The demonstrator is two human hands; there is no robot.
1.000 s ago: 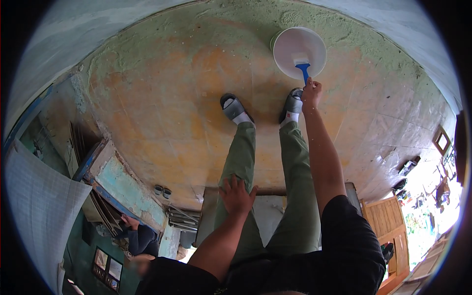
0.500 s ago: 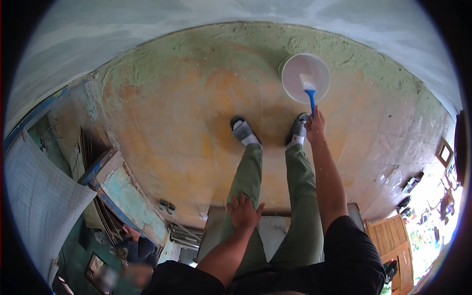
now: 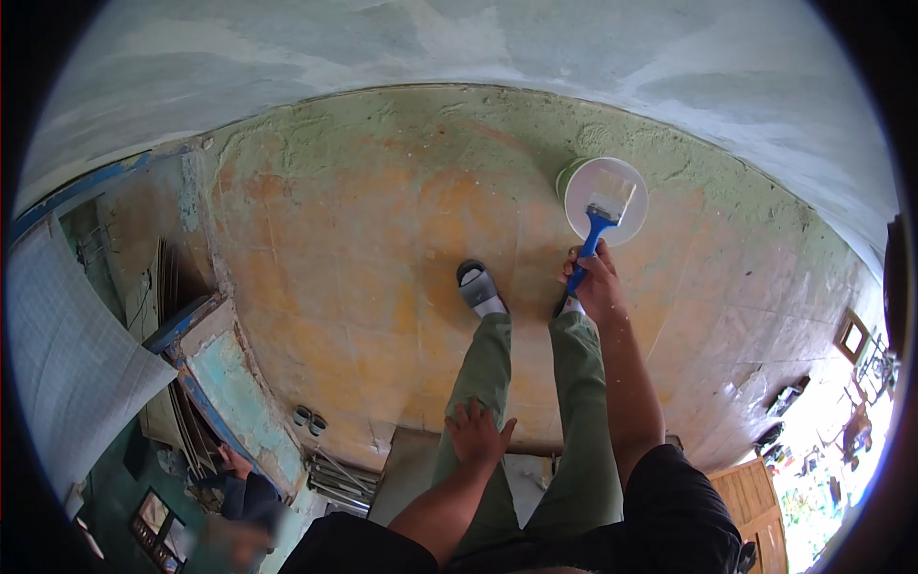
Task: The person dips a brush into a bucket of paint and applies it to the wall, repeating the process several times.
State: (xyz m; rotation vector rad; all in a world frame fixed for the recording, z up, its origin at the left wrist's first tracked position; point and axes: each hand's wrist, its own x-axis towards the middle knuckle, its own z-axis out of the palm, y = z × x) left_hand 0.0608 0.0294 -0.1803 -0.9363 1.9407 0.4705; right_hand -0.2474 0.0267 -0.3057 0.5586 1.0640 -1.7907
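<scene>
My right hand is closed around the blue handle of a paintbrush. The brush's pale, wide bristles point up and away from me, overlapping the mouth of a white bucket in this view. The bucket stands on the floor just beyond my right foot, and its inside looks whitish. My left hand lies on my left knee over the green trousers, fingers spread, holding nothing.
A pale grey-blue wall rises beyond the stained floor. At lower left, a person is beside a stack of boards. A pair of slippers lies near the left wall. A wooden door stands at lower right.
My right hand has raised the paintbrush out of the bucket, closer to me. My left hand stays on the knee. The whole view has tilted up, showing more wall.
</scene>
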